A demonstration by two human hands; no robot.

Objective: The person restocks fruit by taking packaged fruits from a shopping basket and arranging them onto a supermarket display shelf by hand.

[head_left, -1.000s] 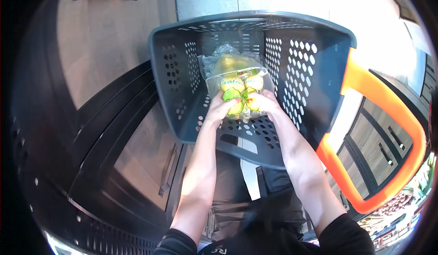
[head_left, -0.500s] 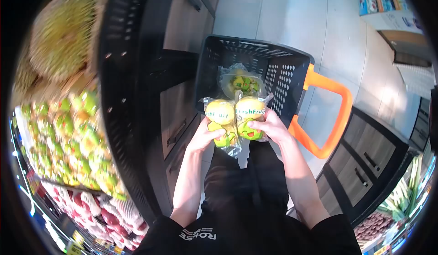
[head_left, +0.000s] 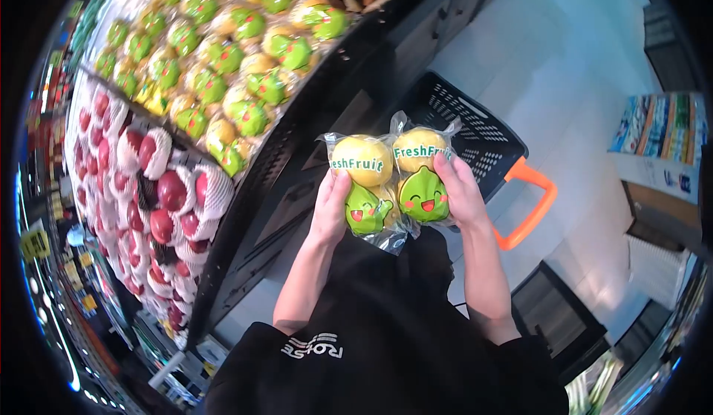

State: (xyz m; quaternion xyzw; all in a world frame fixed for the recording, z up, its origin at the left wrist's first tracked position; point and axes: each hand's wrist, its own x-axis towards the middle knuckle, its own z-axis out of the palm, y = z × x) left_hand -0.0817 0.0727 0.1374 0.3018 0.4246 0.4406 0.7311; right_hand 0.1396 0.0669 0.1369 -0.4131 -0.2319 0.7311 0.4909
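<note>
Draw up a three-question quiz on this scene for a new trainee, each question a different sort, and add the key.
1. Fill the gap: The left hand and the right hand hold clear bags of yellow fruit, and each bag bears a smiling ____ cartoon figure.

2. Multiple choice: What colour is the handle of the black basket?
A) Blue
B) Orange
C) White

3. True or false: At the left of the picture, some red fruit sits in white foam nets.

Key: 1. green; 2. B; 3. true.
</note>
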